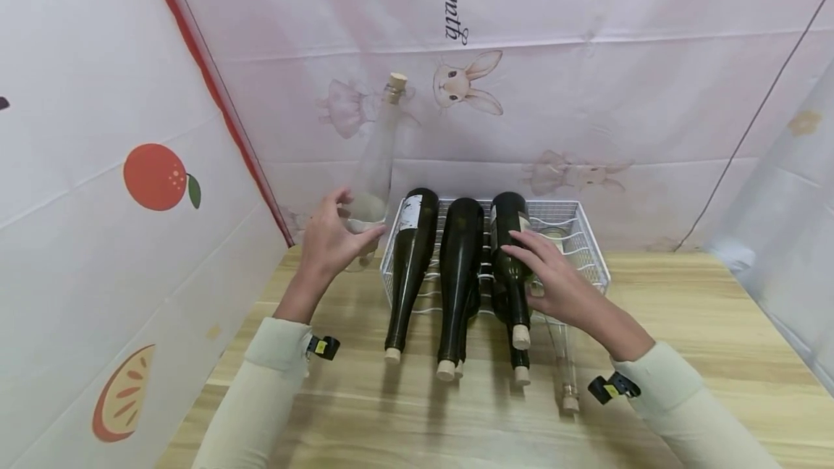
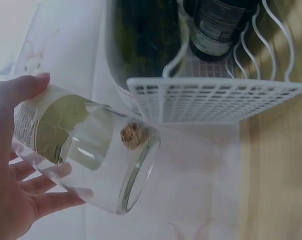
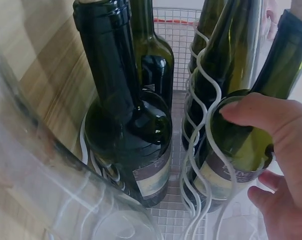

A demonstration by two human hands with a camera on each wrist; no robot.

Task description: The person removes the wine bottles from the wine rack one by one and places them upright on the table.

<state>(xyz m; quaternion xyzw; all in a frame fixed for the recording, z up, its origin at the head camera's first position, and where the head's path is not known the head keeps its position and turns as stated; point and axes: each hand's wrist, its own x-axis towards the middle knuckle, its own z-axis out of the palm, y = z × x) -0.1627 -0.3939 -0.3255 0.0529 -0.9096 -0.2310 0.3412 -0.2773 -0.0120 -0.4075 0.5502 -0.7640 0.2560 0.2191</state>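
Note:
In the head view my left hand [image 1: 329, 237] holds a clear glass bottle [image 1: 374, 165] around its lower part, left of a white wire rack [image 1: 596, 263]. That bottle is corked, its neck pointing up and away. A torn label [image 2: 61, 125] shows on it in the left wrist view. My right hand [image 1: 560, 277] grips a dark green wine bottle [image 1: 510, 263] lying in the rack's upper right, with its corked neck toward me. In the right wrist view the thumb and fingers lie around this green bottle [image 3: 245, 135].
Two more dark bottles, one on the left [image 1: 410, 244] and one in the middle [image 1: 460, 259], lie on the upper level, corks toward me. Beneath are other dark bottles and a clear bottle [image 1: 564, 360] at lower right. Printed curtains surround the wooden table [image 1: 671, 353].

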